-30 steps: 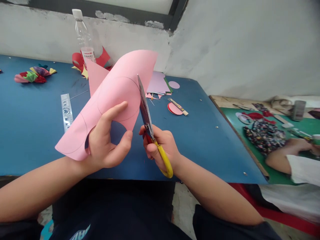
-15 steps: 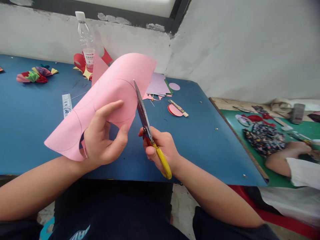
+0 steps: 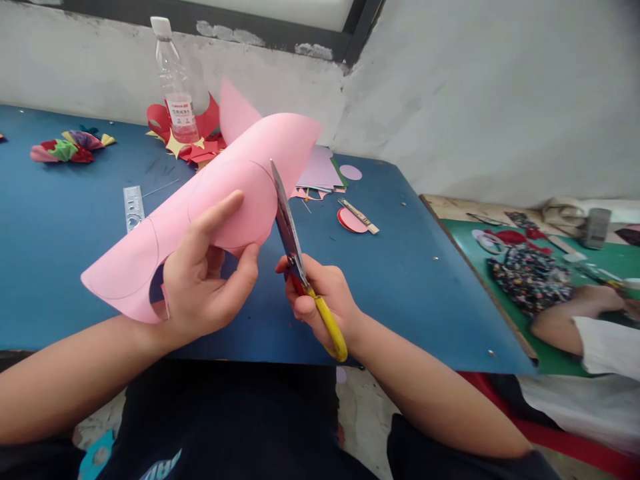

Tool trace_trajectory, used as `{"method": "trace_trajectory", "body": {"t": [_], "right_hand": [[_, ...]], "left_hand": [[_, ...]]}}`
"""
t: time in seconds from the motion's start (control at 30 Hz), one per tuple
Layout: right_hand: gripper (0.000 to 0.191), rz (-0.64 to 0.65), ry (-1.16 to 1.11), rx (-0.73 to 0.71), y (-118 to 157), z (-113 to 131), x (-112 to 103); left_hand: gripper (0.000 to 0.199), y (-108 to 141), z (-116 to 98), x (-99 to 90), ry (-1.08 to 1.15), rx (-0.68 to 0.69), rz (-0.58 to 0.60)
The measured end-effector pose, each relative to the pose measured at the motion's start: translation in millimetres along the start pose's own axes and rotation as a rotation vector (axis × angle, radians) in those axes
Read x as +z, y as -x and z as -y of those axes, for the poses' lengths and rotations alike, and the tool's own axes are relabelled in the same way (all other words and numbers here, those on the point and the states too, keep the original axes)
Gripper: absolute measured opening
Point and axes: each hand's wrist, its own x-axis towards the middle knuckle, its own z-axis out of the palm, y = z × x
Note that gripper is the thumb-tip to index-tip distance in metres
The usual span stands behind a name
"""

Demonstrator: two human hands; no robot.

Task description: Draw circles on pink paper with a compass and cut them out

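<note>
A large pink paper sheet point(image 3: 220, 180), curled over and marked with drawn circles, is held up above the blue table point(image 3: 395, 287). My left hand point(image 3: 207, 273) grips its lower side, with fingers on the face of one circle and the thumb at that circle's lower edge. In my right hand point(image 3: 323, 297) are scissors point(image 3: 287, 230) with yellow and red handles, pointing upward. Their blades lie close together at the right edge of the drawn circle, partly against the paper.
Behind the paper stand a water bottle point(image 3: 176, 93) and red scraps point(image 3: 203, 150). A clear ruler point(image 3: 133, 208) lies left; a paper stack point(image 3: 320, 170) and cutter point(image 3: 359, 216) lie right. At the green table point(image 3: 565, 347), another person's arm point(image 3: 565, 320) rests near patterned cloth point(image 3: 530, 277).
The pink sheet has shifted slightly, its rear flap now standing further right and uncovering red scraps by the bottle. Both hands keep their grips, and the scissor blades remain at the circle's edge.
</note>
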Motion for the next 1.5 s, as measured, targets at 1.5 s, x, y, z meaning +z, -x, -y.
{"method": "trace_trajectory", "body": {"t": [1.5], "right_hand": [[0.05,-0.038,-0.134,0.011,7,-2,6]], "left_hand": [[0.086,-2,-3,-16.4,-0.102,0.087,0.197]]}}
